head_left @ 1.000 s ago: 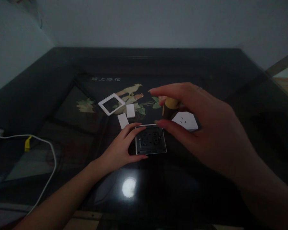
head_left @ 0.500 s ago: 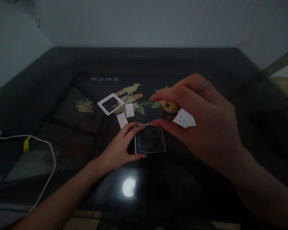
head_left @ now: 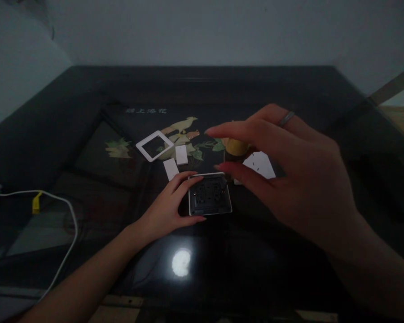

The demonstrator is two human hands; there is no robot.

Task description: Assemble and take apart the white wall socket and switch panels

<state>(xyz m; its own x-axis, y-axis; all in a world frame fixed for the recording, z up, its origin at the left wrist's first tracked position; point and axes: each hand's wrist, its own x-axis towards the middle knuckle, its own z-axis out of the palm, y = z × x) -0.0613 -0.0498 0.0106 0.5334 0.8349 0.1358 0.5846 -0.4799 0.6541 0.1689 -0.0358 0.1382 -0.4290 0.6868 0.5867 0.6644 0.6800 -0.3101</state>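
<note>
My left hand [head_left: 168, 202] grips the left side of a square dark-backed plate with a white rim [head_left: 210, 197], fingertips on its far edge and thumb on its near edge. My right hand [head_left: 283, 166], a ring on one finger, curves round a yellow-topped tool [head_left: 236, 147] just beyond the plate's right side. Its thumb and forefinger tips are spread, and the other fingers are mostly hidden. The tool's lower part is dark and hard to make out.
A white square frame [head_left: 155, 146] and two small white rectangular pieces [head_left: 182, 154] lie beyond my left hand. A white slotted plate [head_left: 260, 164] is partly behind my right hand. A white cable [head_left: 74, 215] with a yellow tag [head_left: 36, 202] curves along the left of the glossy black table [head_left: 202, 85].
The yellow-topped tool has turned, showing a different side. My right thumb and forefinger have shifted slightly, with the thumb tip farther right. My left hand and the dark-backed plate have barely moved.
</note>
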